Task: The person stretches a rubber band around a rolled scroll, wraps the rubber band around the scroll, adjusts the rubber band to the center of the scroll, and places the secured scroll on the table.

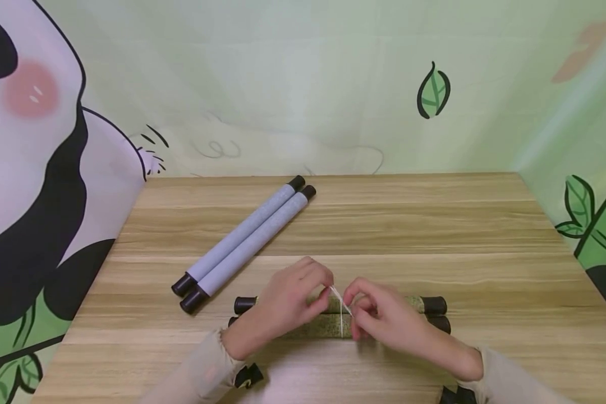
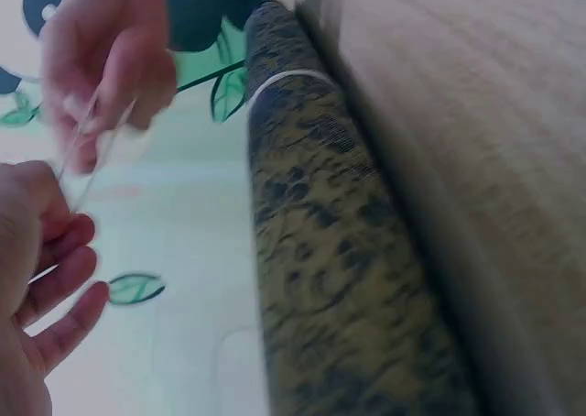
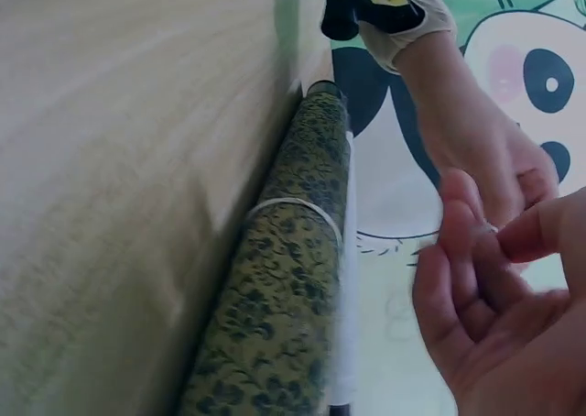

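Note:
A double scroll (image 1: pixel 308 326) in green-gold cloth with a dark floral pattern lies crosswise near the table's front, its black end knobs showing on both sides. A thin white string (image 1: pixel 341 322) loops round its middle. Above the scroll, my left hand (image 1: pixel 295 292) pinches the string between thumb and fingertips. My right hand (image 1: pixel 391 317) pinches the string just to the right, its fingers curled. In the left wrist view, two strands of the string (image 2: pixel 96 155) run between both hands. The right wrist view shows the loop (image 3: pixel 298 203) lying round the patterned roll.
A second double scroll (image 1: pixel 249 241), pale blue-grey with black knobs, lies slantwise on the wood-grain table (image 1: pixel 409 224), behind and left of the hands. A backdrop with a printed panda (image 1: pixel 30 140) and leaves stands behind the table and along its sides.

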`<state>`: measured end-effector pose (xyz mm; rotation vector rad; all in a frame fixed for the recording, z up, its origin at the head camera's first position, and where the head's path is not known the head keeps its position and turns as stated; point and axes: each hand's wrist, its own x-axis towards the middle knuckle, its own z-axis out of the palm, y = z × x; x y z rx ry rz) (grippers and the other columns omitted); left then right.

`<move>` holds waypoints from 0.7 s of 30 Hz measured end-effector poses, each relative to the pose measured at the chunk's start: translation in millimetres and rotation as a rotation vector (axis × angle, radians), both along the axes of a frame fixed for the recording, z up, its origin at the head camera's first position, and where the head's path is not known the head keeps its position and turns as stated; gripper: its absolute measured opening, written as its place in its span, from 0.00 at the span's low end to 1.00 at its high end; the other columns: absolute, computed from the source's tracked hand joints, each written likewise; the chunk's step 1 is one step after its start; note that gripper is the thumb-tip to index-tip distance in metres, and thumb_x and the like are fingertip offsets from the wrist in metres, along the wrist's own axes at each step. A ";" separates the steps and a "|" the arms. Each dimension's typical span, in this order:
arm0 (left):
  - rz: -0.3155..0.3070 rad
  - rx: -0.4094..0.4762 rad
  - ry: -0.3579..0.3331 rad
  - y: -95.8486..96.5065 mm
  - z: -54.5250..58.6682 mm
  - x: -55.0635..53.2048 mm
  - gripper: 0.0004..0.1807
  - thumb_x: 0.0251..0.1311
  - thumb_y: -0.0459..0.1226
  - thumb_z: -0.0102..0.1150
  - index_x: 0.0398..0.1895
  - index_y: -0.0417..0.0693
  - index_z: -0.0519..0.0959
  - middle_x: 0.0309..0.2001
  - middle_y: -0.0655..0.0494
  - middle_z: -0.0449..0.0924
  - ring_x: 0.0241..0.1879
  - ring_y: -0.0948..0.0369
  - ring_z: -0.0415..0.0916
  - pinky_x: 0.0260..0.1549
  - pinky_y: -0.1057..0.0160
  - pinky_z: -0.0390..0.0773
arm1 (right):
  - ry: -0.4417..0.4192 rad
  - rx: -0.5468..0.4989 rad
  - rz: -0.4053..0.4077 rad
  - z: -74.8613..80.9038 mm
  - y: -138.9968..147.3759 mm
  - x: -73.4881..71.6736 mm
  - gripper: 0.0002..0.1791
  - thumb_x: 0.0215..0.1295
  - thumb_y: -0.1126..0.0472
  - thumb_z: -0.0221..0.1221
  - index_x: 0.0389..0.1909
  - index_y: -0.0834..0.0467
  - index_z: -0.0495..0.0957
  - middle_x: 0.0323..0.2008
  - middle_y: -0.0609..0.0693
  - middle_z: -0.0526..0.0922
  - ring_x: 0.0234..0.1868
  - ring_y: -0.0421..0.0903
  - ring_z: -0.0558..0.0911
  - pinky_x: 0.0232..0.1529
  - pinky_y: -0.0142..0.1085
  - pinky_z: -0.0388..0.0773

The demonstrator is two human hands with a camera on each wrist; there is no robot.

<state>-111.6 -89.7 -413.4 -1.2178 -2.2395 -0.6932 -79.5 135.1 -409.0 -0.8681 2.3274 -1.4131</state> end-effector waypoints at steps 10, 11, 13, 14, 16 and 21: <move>-0.362 0.119 -0.323 -2.4 2.5 3.5 0.06 0.61 0.29 0.58 0.38 0.47 0.77 0.38 0.56 0.84 0.37 0.67 0.79 0.38 0.80 0.77 | -0.074 0.212 -0.045 2.5 3.5 -9.0 0.17 0.67 0.65 0.57 0.56 0.63 0.79 0.23 0.43 0.86 0.16 0.29 0.67 0.16 0.25 0.64; -0.383 0.092 -0.325 -1.0 2.6 5.2 0.05 0.61 0.30 0.59 0.38 0.48 0.77 0.37 0.57 0.84 0.36 0.68 0.78 0.38 0.81 0.76 | -0.074 0.218 -0.060 3.2 3.7 -10.4 0.20 0.66 0.64 0.59 0.58 0.64 0.78 0.24 0.43 0.87 0.16 0.29 0.68 0.16 0.25 0.64; -0.405 0.022 -0.282 1.9 2.7 8.4 0.05 0.62 0.33 0.62 0.39 0.51 0.79 0.36 0.61 0.84 0.35 0.70 0.77 0.39 0.82 0.74 | -0.069 0.225 -0.089 5.0 3.4 -13.0 0.23 0.64 0.64 0.62 0.60 0.66 0.76 0.26 0.45 0.88 0.18 0.30 0.70 0.18 0.25 0.66; -0.410 -0.013 -0.256 3.5 2.6 10.2 0.04 0.62 0.35 0.63 0.38 0.52 0.81 0.36 0.63 0.84 0.35 0.71 0.76 0.39 0.83 0.73 | -0.072 0.222 -0.105 5.7 3.2 -14.1 0.25 0.63 0.64 0.63 0.61 0.68 0.75 0.28 0.46 0.89 0.18 0.30 0.70 0.19 0.25 0.66; -0.424 -0.078 -0.197 6.8 1.8 13.4 0.03 0.62 0.38 0.64 0.38 0.55 0.83 0.37 0.66 0.84 0.37 0.71 0.76 0.43 0.83 0.73 | -0.085 0.194 -0.129 7.0 2.7 -16.1 0.24 0.62 0.63 0.64 0.58 0.69 0.76 0.35 0.50 0.90 0.23 0.32 0.75 0.23 0.24 0.69; -0.448 -0.184 -0.083 14.5 -1.8 19.7 0.05 0.62 0.41 0.64 0.38 0.59 0.87 0.40 0.70 0.86 0.44 0.73 0.79 0.52 0.81 0.74 | -0.294 0.020 -0.196 9.6 1.4 -18.5 0.28 0.64 0.65 0.60 0.64 0.70 0.70 0.50 0.61 0.86 0.35 0.41 0.84 0.30 0.27 0.78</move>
